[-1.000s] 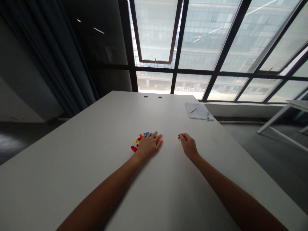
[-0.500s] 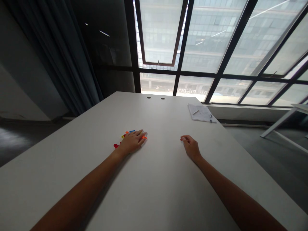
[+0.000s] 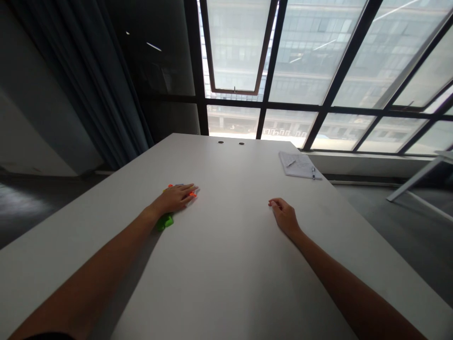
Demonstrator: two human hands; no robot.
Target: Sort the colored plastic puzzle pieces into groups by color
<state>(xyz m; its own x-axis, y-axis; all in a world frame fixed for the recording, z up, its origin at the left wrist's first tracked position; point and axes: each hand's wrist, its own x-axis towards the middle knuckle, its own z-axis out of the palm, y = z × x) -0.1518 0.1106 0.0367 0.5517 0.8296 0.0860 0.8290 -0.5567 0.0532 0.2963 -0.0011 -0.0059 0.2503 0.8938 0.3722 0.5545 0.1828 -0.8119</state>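
My left hand [image 3: 174, 199] lies palm down with its fingers stretched out, covering a cluster of small bright plastic pieces. Beyond the fingers peeks an orange piece [image 3: 193, 194], and under the wrist sits a green piece [image 3: 167, 221]. Slivers of red, yellow and blue show along the far side of the hand; the shapes of the pieces are mostly hidden. On the right, my right hand [image 3: 284, 216] rests on its side on the table with the fingers curled in and the thumb near the forefinger. Nothing shows between those fingers.
Both arms rest over a large white table [image 3: 226, 264]. Sheets of paper [image 3: 299, 165] with a pen [image 3: 290, 163] and a dark-marked pen [image 3: 313, 173] lie at its far right edge. Two round holes are at the far edge. Windows and a dark curtain [image 3: 116, 108] stand beyond.
My left hand has shifted left and slightly away, with the coloured pieces under it moving along. A green piece now shows by the wrist. The right hand has barely moved.
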